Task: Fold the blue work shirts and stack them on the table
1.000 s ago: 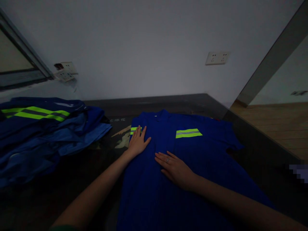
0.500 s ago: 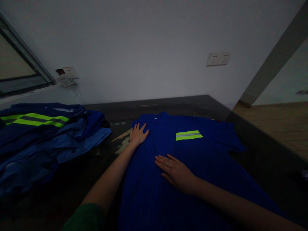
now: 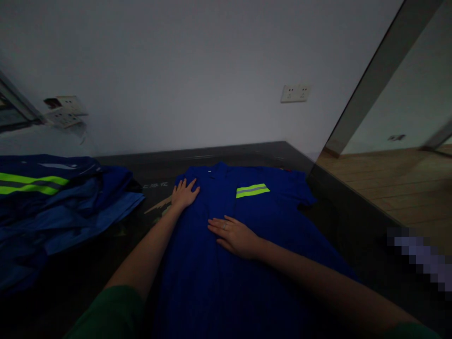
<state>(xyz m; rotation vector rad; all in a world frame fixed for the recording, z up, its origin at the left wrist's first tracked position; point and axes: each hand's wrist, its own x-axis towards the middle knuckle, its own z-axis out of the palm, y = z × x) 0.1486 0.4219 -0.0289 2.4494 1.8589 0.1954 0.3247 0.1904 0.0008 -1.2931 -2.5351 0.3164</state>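
A blue work shirt (image 3: pixel 278 226) with a short sleeve lies spread on a dark surface, its collar toward the wall. A yellow-green and grey reflective strip (image 3: pixel 253 190) crosses its chest. My left hand (image 3: pixel 184 193) rests on the shirt's left edge near the collar, fingers spread. My right hand (image 3: pixel 236 237), with a ring on one finger, lies flat on the middle of the front, lower down. Neither hand grips the cloth. The shirt's lower part fades into shadow.
A heap of blue garments (image 3: pixel 81 207) with reflective bands lies at left. The dark table (image 3: pixel 247 149) meets a white wall with a socket plate (image 3: pixel 295 93); more sockets (image 3: pixel 67 110) are at left. A pixelated patch (image 3: pixel 420 254) covers something at right.
The view has turned to the right, so everything appears further left. Both hands stay flat in nearly the same places on the shirt. The pixelated patch at right shows more fully.
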